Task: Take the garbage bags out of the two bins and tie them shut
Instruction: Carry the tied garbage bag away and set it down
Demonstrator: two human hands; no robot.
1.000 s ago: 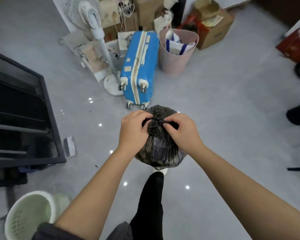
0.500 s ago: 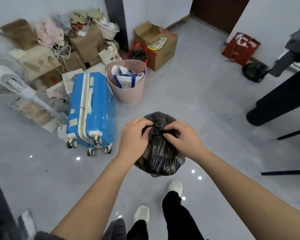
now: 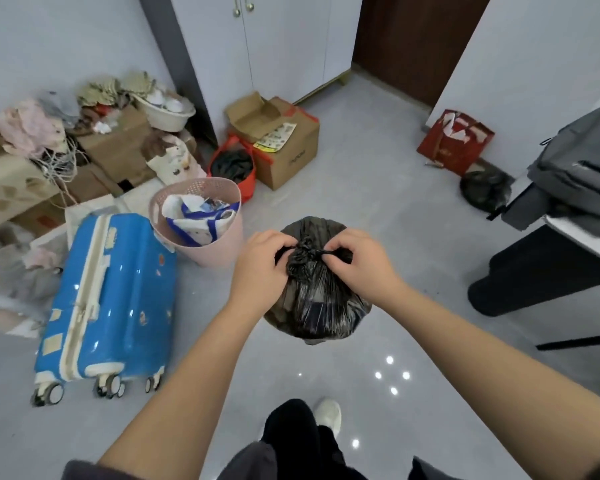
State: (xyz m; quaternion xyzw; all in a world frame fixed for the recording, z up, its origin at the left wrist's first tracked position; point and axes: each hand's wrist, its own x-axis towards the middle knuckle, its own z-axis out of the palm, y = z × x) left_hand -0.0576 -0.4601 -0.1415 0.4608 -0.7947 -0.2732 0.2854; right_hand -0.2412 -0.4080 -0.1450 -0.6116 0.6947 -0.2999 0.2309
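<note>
Between our hands hangs the black bag point(image 3: 317, 299), up off the floor point(image 3: 378, 216). Our left hand point(image 3: 262, 268) and right hand point(image 3: 357, 263) each pinch a black end at the knot point(image 3: 303, 252). Left of our grip stand a pink basket point(image 3: 201, 230) and a blue suitcase point(image 3: 108, 299). Far right lies another black bag point(image 3: 484, 190).

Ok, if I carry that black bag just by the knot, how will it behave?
The black garbage bag will probably sag and swing: its thin film is creased and bulging below the knot. It looks fairly light, held clear of the floor by both hands. The glossy plastic may slip.
</note>
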